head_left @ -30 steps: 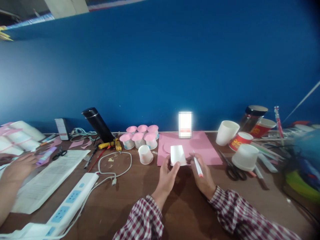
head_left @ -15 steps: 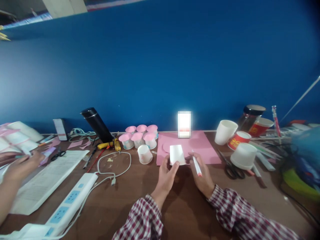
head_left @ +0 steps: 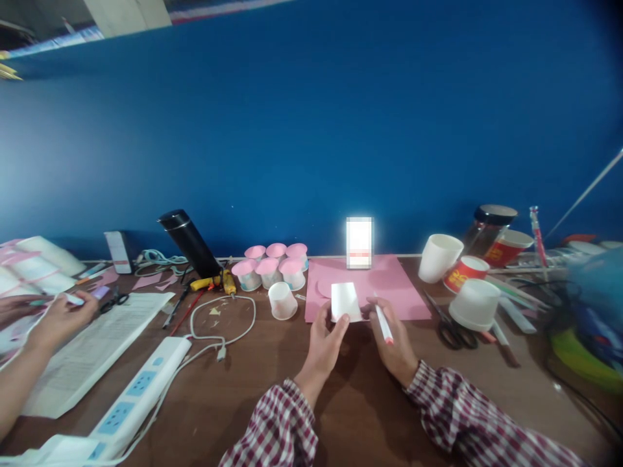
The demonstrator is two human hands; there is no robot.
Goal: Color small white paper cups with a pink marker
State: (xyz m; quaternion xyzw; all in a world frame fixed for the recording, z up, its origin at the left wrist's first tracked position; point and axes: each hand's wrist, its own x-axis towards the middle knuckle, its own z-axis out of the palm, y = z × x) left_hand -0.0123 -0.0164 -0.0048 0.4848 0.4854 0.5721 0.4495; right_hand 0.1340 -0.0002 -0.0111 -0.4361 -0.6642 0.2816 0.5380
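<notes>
Between the thumb and fingers of my left hand (head_left: 325, 344) is a white paper cup (head_left: 345, 301), its wider end toward me. My right hand (head_left: 395, 337) grips a white marker (head_left: 384, 324) with a red end, its other end pointing away near the cup. Both hands are over the front edge of a pink paper sheet (head_left: 403, 292), on which a pink cut shape partly shows. To the left stand a plain white cup (head_left: 282, 301) and a group of several small cups with pink tops (head_left: 269, 267).
On the right are scissors (head_left: 455, 327), an upturned white cup (head_left: 474, 303), a tall white cup (head_left: 440, 258) and red cups (head_left: 467, 272). A power strip (head_left: 139, 395), cables and a black flask (head_left: 189, 243) are on the left, where another person's hand (head_left: 63, 318) holds a pen.
My hands, the cup and the marker have stayed nearly still. At the left, the other person's hand has shifted and its fingers have moved around a pen.
</notes>
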